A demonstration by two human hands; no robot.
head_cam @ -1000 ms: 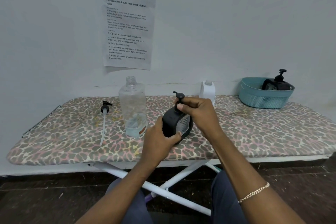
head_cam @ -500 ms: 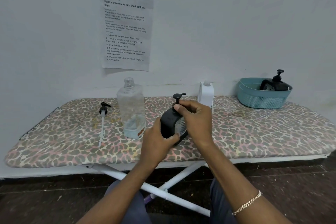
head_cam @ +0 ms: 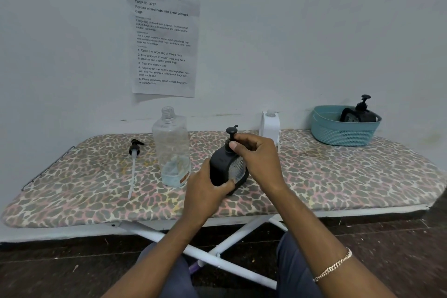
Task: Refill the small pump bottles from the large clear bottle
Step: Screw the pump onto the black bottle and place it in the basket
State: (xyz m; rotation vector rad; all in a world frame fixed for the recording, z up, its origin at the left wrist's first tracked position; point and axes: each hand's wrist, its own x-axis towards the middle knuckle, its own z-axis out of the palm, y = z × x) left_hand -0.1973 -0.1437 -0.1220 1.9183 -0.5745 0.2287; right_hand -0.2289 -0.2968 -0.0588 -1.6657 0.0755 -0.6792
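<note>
Currently the left hand wraps the base of the black pump bottle, which stands on the leopard-print board; right hand fingers pinch its pump collar. Large clear bottle stands uncapped just left, its loose pump lying farther left.

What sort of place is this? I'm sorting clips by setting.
Probably a makeshift recording station in a plain room, not a kitchen. The work surface is an ironing board against a bare wall, a printed task sheet is stuck above it, and a basket holds a pump bottle.
</note>
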